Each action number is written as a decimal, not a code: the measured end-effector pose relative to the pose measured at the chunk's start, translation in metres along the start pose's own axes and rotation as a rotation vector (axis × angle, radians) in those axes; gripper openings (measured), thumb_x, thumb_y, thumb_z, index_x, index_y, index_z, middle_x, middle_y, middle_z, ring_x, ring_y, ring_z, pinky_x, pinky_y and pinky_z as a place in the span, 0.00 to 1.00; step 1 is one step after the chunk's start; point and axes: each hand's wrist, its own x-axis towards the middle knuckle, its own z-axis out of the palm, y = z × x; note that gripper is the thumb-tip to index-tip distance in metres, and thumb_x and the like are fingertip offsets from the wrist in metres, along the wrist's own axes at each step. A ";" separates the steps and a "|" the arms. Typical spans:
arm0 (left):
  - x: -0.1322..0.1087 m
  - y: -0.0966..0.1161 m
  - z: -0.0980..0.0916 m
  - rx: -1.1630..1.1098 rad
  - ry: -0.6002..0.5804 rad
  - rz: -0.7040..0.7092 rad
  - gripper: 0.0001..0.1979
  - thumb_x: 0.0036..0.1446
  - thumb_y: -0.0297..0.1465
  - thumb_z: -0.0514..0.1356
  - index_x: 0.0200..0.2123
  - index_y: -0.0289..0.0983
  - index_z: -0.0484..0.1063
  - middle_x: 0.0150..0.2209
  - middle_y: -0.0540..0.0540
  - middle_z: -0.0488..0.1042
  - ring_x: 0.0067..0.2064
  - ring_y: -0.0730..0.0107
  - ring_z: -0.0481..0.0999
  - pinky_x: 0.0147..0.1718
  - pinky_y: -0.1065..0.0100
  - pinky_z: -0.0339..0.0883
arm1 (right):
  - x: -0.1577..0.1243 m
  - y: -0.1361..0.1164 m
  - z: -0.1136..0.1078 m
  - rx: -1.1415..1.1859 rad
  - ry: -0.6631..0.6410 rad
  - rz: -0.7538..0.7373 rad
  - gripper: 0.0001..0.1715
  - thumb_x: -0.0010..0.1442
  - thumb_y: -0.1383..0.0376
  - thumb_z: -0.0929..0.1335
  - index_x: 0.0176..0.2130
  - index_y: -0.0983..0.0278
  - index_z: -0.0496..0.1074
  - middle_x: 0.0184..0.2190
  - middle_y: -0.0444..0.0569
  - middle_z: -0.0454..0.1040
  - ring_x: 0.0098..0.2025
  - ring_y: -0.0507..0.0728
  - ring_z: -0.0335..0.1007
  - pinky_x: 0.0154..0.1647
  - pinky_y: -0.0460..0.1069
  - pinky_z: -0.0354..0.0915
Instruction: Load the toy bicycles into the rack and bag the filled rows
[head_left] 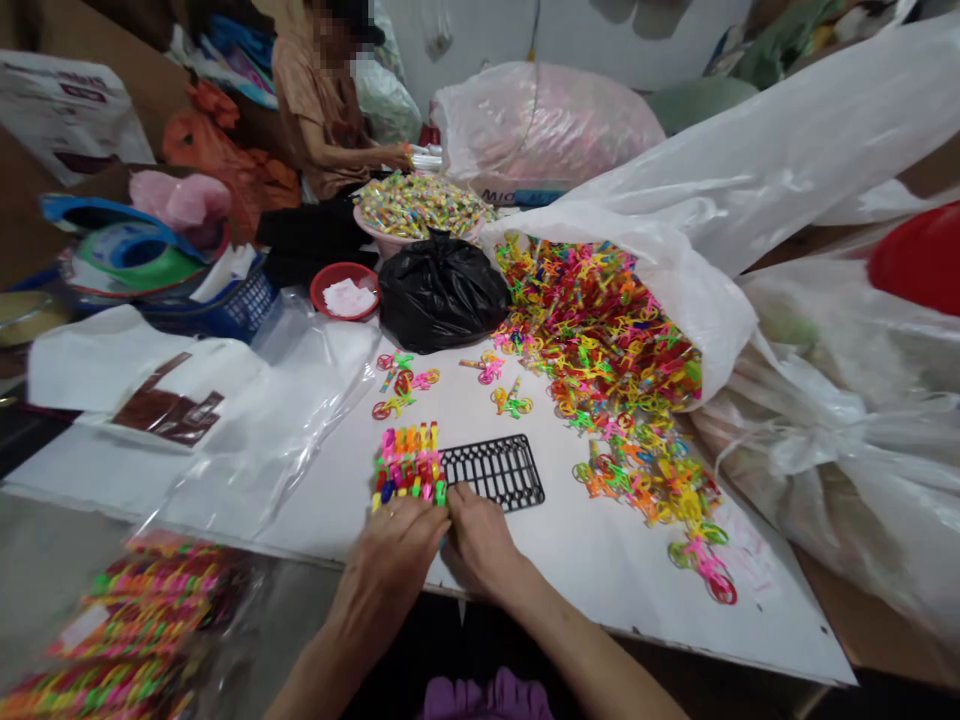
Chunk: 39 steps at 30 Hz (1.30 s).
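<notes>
A black plastic grid rack (517,462) lies near the front edge of the white table. Its left part is covered by rows of small colourful plastic toys (409,465) in pink, orange, red, yellow, green and blue. My left hand (401,535) rests at the near side of these rows, with its fingers bent together by the last toys. Close beside it, my right hand (480,530) is closed at the near edge of the rack. The fingertips of both hands meet there, and whatever they pinch is hidden.
A heap of bicycle-shaped toys (600,330) spills from a white plastic sack (720,310) at right. Behind the rack lie several loose toys (405,380), a black bag (442,295) and a red bowl (319,290). Another person (326,130) sits at the back.
</notes>
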 end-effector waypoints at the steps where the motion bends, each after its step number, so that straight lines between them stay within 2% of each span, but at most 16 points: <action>1: -0.005 0.001 -0.002 -0.023 -0.003 0.003 0.08 0.59 0.26 0.52 0.38 0.39 0.70 0.34 0.47 0.74 0.38 0.69 0.73 0.42 0.66 0.66 | -0.002 0.006 -0.005 0.046 -0.045 -0.065 0.09 0.56 0.67 0.62 0.39 0.65 0.68 0.36 0.49 0.70 0.33 0.53 0.67 0.31 0.45 0.58; 4: -0.015 0.005 -0.006 -0.067 -0.042 -0.014 0.09 0.60 0.27 0.52 0.40 0.39 0.69 0.36 0.48 0.74 0.41 0.69 0.72 0.44 0.67 0.65 | 0.011 0.040 -0.040 0.160 -0.131 -0.264 0.09 0.57 0.66 0.63 0.39 0.63 0.70 0.35 0.45 0.71 0.36 0.51 0.67 0.35 0.43 0.59; 5: -0.016 0.005 -0.006 -0.066 -0.055 -0.015 0.09 0.60 0.27 0.51 0.40 0.39 0.69 0.36 0.48 0.74 0.41 0.69 0.72 0.44 0.68 0.65 | 0.022 0.055 -0.055 0.126 -0.079 -0.255 0.10 0.59 0.67 0.62 0.40 0.63 0.71 0.36 0.46 0.72 0.38 0.51 0.67 0.38 0.43 0.59; 7: -0.016 0.003 -0.006 -0.047 -0.051 0.002 0.09 0.60 0.27 0.51 0.40 0.39 0.70 0.36 0.48 0.74 0.40 0.70 0.73 0.44 0.69 0.66 | 0.054 0.084 -0.086 -0.064 0.140 -0.083 0.15 0.60 0.71 0.59 0.44 0.64 0.70 0.41 0.50 0.70 0.41 0.53 0.66 0.41 0.45 0.58; 8: -0.015 0.002 -0.006 -0.034 -0.040 0.016 0.09 0.60 0.27 0.51 0.40 0.39 0.70 0.36 0.49 0.74 0.40 0.71 0.73 0.43 0.70 0.66 | 0.070 0.097 -0.099 -0.173 0.165 -0.014 0.17 0.60 0.72 0.59 0.46 0.65 0.70 0.43 0.52 0.69 0.41 0.54 0.66 0.40 0.46 0.58; 11: -0.011 -0.003 -0.005 -0.012 0.003 0.051 0.08 0.60 0.27 0.52 0.39 0.40 0.70 0.35 0.50 0.75 0.39 0.72 0.74 0.43 0.70 0.67 | 0.105 0.122 -0.123 -0.351 0.065 0.018 0.13 0.57 0.71 0.62 0.40 0.66 0.73 0.42 0.55 0.68 0.41 0.56 0.66 0.36 0.46 0.57; 13: -0.009 -0.006 -0.004 -0.011 0.015 0.048 0.08 0.59 0.27 0.53 0.39 0.40 0.70 0.36 0.49 0.75 0.40 0.72 0.74 0.44 0.70 0.67 | 0.106 0.126 -0.126 -0.362 0.048 -0.018 0.10 0.56 0.70 0.64 0.36 0.66 0.74 0.41 0.54 0.69 0.41 0.57 0.66 0.36 0.46 0.57; 16: -0.009 -0.006 0.001 -0.027 0.025 0.051 0.08 0.58 0.26 0.55 0.40 0.39 0.70 0.36 0.49 0.75 0.40 0.71 0.74 0.44 0.70 0.66 | 0.082 0.123 -0.115 -0.271 0.160 0.018 0.09 0.56 0.69 0.64 0.37 0.65 0.72 0.38 0.51 0.71 0.39 0.55 0.67 0.35 0.45 0.57; 21: -0.002 -0.001 0.005 -0.020 0.036 -0.048 0.06 0.57 0.28 0.55 0.37 0.39 0.71 0.37 0.47 0.73 0.39 0.70 0.73 0.39 0.68 0.68 | 0.038 0.100 -0.083 0.187 0.289 0.130 0.08 0.52 0.61 0.67 0.31 0.65 0.69 0.24 0.42 0.68 0.27 0.50 0.62 0.28 0.43 0.54; 23: 0.013 -0.001 -0.001 -0.034 0.075 -0.123 0.06 0.56 0.31 0.56 0.37 0.39 0.72 0.39 0.46 0.72 0.40 0.68 0.72 0.40 0.67 0.68 | 0.030 0.086 -0.074 0.375 0.265 0.134 0.11 0.51 0.60 0.68 0.26 0.65 0.67 0.20 0.39 0.62 0.24 0.48 0.57 0.25 0.43 0.52; 25: 0.037 -0.004 -0.010 -0.088 0.110 -0.196 0.12 0.54 0.34 0.59 0.42 0.38 0.70 0.44 0.43 0.70 0.46 0.64 0.71 0.46 0.62 0.66 | 0.024 0.071 -0.073 0.540 0.196 0.071 0.12 0.51 0.59 0.67 0.25 0.66 0.65 0.19 0.37 0.58 0.23 0.47 0.53 0.23 0.42 0.50; 27: 0.066 -0.008 -0.018 -0.193 0.051 -0.277 0.20 0.50 0.38 0.61 0.46 0.37 0.68 0.47 0.42 0.69 0.50 0.61 0.68 0.49 0.59 0.63 | 0.019 0.055 -0.080 0.624 0.108 -0.028 0.12 0.52 0.60 0.67 0.26 0.66 0.64 0.20 0.37 0.57 0.23 0.47 0.52 0.23 0.42 0.49; 30: 0.103 -0.010 -0.021 -0.489 -0.278 -0.396 0.17 0.49 0.41 0.61 0.39 0.37 0.71 0.38 0.47 0.74 0.40 0.66 0.72 0.39 0.64 0.67 | 0.008 0.037 -0.100 0.534 0.031 -0.124 0.10 0.51 0.63 0.68 0.26 0.65 0.64 0.20 0.37 0.57 0.23 0.47 0.53 0.23 0.42 0.48; 32: 0.117 -0.004 -0.018 -0.630 -0.423 -0.441 0.14 0.49 0.42 0.59 0.32 0.37 0.72 0.29 0.50 0.73 0.32 0.70 0.71 0.32 0.68 0.65 | 0.000 0.032 -0.112 0.415 0.059 -0.130 0.09 0.49 0.65 0.69 0.25 0.65 0.64 0.19 0.37 0.58 0.23 0.47 0.53 0.24 0.42 0.48; 36: 0.122 0.008 -0.014 -0.655 -0.406 -0.434 0.14 0.48 0.42 0.60 0.27 0.36 0.70 0.28 0.51 0.72 0.32 0.71 0.70 0.33 0.68 0.63 | -0.010 0.031 -0.116 0.292 0.163 -0.119 0.08 0.50 0.66 0.69 0.24 0.65 0.64 0.20 0.38 0.60 0.23 0.47 0.55 0.25 0.43 0.49; 39: 0.117 -0.002 -0.023 -0.570 -0.286 -0.390 0.17 0.46 0.42 0.62 0.36 0.37 0.71 0.37 0.49 0.72 0.37 0.69 0.71 0.37 0.66 0.65 | -0.002 0.034 -0.095 0.294 0.306 -0.061 0.07 0.51 0.63 0.68 0.27 0.64 0.66 0.23 0.40 0.64 0.26 0.49 0.58 0.27 0.43 0.52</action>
